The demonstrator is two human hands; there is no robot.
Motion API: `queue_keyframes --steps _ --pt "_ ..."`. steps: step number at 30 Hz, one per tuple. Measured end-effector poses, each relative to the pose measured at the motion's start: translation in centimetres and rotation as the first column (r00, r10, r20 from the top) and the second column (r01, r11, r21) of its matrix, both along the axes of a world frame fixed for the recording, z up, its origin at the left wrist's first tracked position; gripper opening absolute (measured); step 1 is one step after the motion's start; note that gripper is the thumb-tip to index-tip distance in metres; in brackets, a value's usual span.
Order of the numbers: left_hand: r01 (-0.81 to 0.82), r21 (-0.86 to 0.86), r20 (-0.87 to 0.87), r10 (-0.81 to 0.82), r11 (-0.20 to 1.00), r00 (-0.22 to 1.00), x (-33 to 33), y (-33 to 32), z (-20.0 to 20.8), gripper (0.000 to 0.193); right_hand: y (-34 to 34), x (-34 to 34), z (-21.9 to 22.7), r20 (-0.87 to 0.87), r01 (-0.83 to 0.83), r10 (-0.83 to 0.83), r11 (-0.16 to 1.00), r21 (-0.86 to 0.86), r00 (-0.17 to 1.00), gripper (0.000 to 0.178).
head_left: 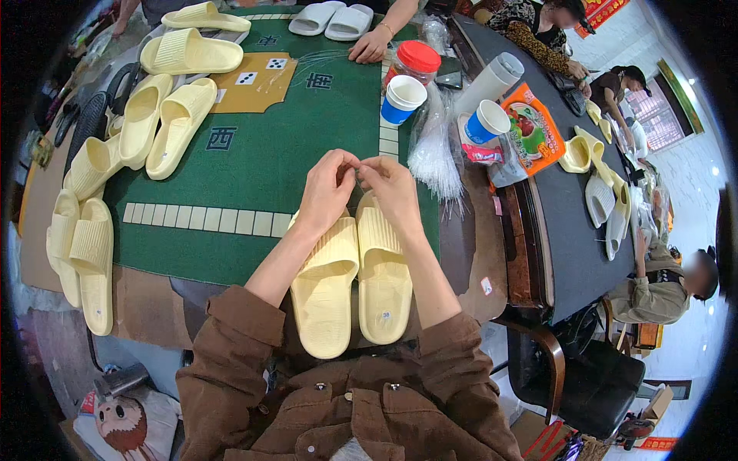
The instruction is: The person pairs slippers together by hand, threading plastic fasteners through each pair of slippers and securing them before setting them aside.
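Two yellow slippers [323,319] lie lengthwise, toes away, under left hand [326,188] and right hand [393,192], fingers [347,160] pinched close, any hold unclear.

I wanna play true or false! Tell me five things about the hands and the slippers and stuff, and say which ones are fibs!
1. The left hand and right hand are close together. True.
2. The slippers nearest those hands are black. False: they are pale yellow.
3. The jar has a red lid. True.
4. The person's sleeves are blue. False: they are brown.
5. A light grey pair lies by the far edge of the green mat. True.
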State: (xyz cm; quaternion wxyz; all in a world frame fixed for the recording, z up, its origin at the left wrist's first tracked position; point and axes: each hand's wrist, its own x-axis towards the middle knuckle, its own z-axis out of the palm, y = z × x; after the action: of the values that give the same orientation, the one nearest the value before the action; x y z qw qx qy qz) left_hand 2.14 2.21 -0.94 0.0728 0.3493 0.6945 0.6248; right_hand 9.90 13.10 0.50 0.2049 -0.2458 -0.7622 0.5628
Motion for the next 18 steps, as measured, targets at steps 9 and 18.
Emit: queue_keyframes --steps 9,18 --pt "0.094 -0.056 0.094 -0.088 0.994 0.992 0.3 0.1 -0.3 0.029 0.5 0.3 -0.9 -0.062 -0.018 0.012 0.995 -0.103 0.998 0.015" --pt "0.231 -0.096 0.175 -0.212 0.968 0.961 0.3 0.1 0.0 0.035 0.7 0.6 -1.4 -0.148 -0.008 -0.024 0.978 -0.207 0.989 0.014"
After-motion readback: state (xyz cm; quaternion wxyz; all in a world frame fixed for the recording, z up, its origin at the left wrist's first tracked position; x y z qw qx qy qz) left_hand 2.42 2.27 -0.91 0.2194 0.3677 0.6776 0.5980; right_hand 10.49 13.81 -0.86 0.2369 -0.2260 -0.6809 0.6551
